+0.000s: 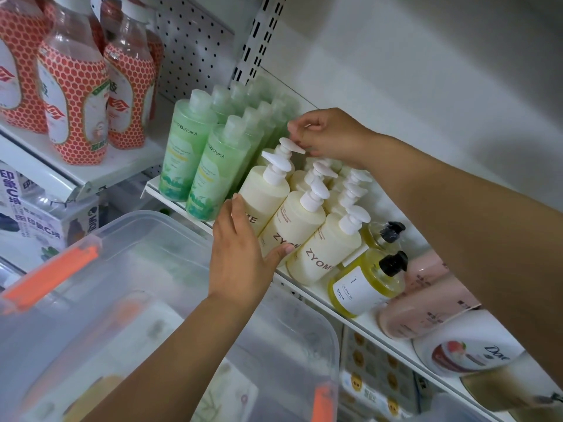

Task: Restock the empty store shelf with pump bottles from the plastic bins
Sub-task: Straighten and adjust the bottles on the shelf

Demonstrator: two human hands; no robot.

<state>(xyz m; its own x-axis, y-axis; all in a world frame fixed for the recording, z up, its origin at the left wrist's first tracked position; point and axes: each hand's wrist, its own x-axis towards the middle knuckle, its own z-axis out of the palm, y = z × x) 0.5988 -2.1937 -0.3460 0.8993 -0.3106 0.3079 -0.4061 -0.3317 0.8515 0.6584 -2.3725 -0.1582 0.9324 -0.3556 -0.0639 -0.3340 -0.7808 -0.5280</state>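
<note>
Upright cream pump bottle (288, 147), nozzle pointing right, pinched by right hand (329, 138); left hand (240, 254), fingers straight, presses front ZYOME bottles (294, 222).

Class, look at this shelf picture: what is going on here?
A person is stocking a store shelf. The left hand rests against the front cream pump bottles. The right hand pinches the white pump head of a bottle farther back. Green bottles stand beside them; a clear plastic bin sits below.

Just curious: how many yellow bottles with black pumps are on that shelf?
2. One yellow bottle stands at the shelf's front edge, right of the cream bottles; the other sits just behind it. More may be hidden.
</note>
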